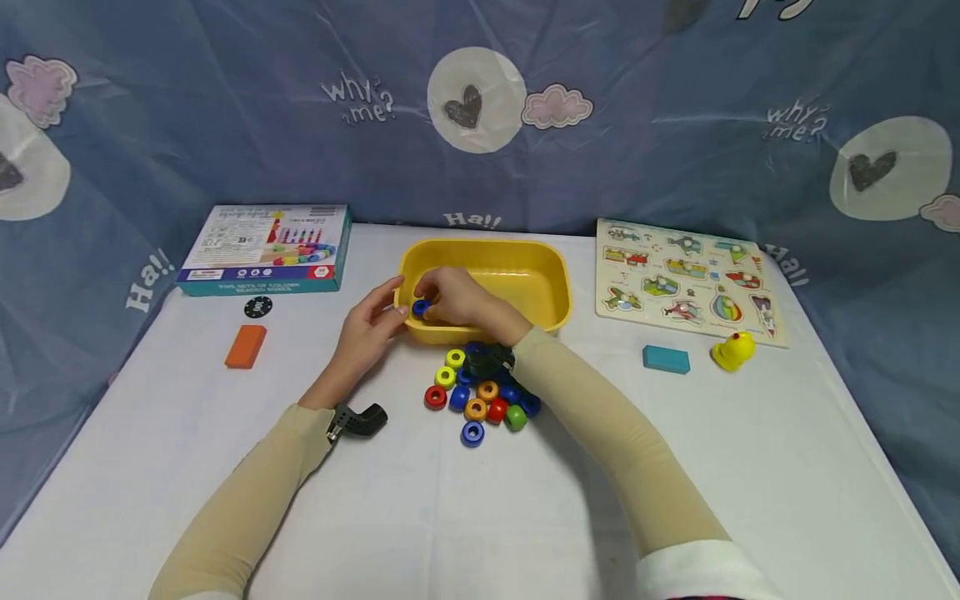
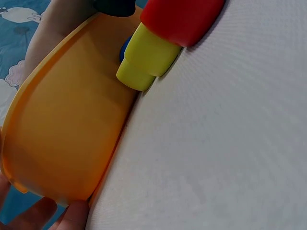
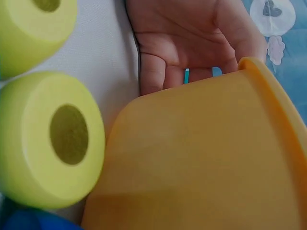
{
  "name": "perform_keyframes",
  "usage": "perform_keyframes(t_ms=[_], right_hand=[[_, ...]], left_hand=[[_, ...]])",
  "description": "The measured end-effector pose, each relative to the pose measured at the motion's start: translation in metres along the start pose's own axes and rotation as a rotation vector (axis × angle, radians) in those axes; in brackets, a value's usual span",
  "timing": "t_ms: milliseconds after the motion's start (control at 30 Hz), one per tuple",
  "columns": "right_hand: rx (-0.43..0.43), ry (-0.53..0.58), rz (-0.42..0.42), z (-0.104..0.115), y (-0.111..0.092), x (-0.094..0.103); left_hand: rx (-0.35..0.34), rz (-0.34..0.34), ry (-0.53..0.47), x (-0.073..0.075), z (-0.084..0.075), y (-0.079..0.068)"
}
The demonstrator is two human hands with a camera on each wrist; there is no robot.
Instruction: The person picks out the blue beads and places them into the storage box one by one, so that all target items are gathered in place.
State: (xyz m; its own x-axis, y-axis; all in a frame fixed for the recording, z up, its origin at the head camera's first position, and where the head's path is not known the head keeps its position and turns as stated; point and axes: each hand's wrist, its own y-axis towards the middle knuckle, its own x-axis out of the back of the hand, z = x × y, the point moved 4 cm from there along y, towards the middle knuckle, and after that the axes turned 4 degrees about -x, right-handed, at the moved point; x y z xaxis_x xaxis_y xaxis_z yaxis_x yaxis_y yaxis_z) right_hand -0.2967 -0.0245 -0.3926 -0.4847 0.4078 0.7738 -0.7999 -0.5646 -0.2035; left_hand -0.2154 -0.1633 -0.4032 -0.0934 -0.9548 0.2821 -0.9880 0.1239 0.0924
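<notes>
I see the right hand (image 1: 457, 298) over the near-left corner of the yellow tub (image 1: 525, 275), fingers pinching a blue ring (image 1: 420, 307) right at the tub's front rim. Left hand (image 1: 367, 329) rests against the tub's left front corner from outside, fingers relaxed and touching the wall, gripping nothing; the left wrist view shows the fingertips (image 2: 72, 215) at the tub's lower edge. Tub sits on the white surface (image 1: 750, 467), toward the back, centre. Just in front of it lies a pile of rings (image 1: 480, 392): yellow, red, blue, orange, green, touching each other; the right forearm crosses over the pile's right side. Right wrist view: two yellow-green rings (image 3: 53, 139) close up beside the tub wall, left palm (image 3: 192, 38) behind. Rest of the surface: boxed toy set (image 1: 266, 248) back left, black disc (image 1: 257, 307) and orange block (image 1: 246, 346) in front of it, peg puzzle board (image 1: 686, 279) back right, teal block (image 1: 666, 358) and yellow duck (image 1: 732, 351) near its front edge. Blue patterned cloth (image 1: 225, 100) hangs behind.
</notes>
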Motion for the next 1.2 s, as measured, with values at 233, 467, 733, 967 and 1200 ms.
perform_keyframes(t_ms=[233,467,733,967,1200], right_hand=[[0.016,-0.025,-0.014,-0.001,-0.005,0.000],[0.063,-0.012,-0.054,-0.007,-0.030,0.018],[0.235,0.015,-0.161,-0.014,-0.106,0.049],[0.392,-0.005,-0.184,-0.022,-0.162,0.035],[0.319,0.004,-0.163,-0.047,-0.188,0.013]], left_hand=[[-0.006,0.008,-0.003,-0.002,0.001,-0.001],[0.006,0.008,-0.016,-0.006,0.002,-0.001],[-0.031,-0.013,0.015,-0.002,0.018,0.007],[-0.052,-0.034,0.013,0.002,0.034,0.013],[-0.055,-0.028,-0.001,0.002,0.034,0.012]])
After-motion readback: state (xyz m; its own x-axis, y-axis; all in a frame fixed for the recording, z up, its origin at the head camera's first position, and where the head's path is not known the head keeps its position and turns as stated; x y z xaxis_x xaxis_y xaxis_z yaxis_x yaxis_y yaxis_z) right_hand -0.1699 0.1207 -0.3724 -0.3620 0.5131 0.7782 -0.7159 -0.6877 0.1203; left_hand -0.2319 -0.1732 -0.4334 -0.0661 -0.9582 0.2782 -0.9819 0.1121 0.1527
